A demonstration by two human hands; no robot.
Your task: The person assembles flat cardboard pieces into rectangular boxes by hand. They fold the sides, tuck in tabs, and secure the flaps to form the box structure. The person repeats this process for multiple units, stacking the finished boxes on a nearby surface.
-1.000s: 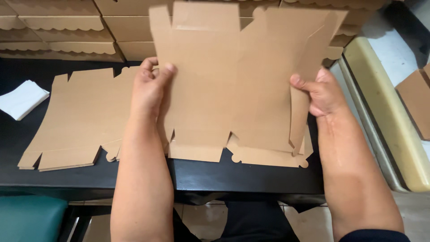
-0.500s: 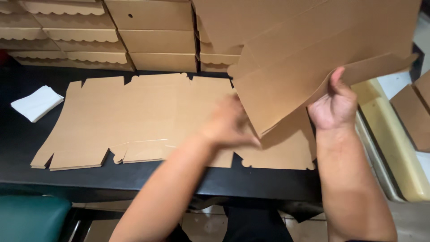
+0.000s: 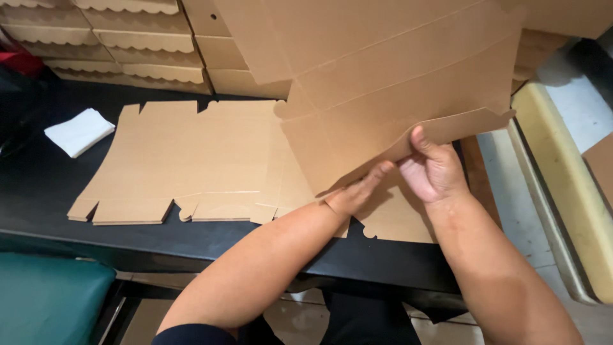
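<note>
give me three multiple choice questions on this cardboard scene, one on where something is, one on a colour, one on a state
1. Where does the folded white cloth lie?
A. on the black table, left of the flat cardboard sheets
B. on top of the raised sheet
C. on the teal seat

2. What colour is the table?
A. white
B. black
C. yellow

3. How is the cardboard sheet in the hands placed?
A. flat on the table
B. rolled into a tube
C. lifted and tilted above the table

Answers:
1 A, the cloth rests on the tabletop at the left, beside the flat sheets.
2 B, the bare surface around the sheets is black.
3 C, the right hand grips its lower edge in the air and the left hand reaches under it.
</note>
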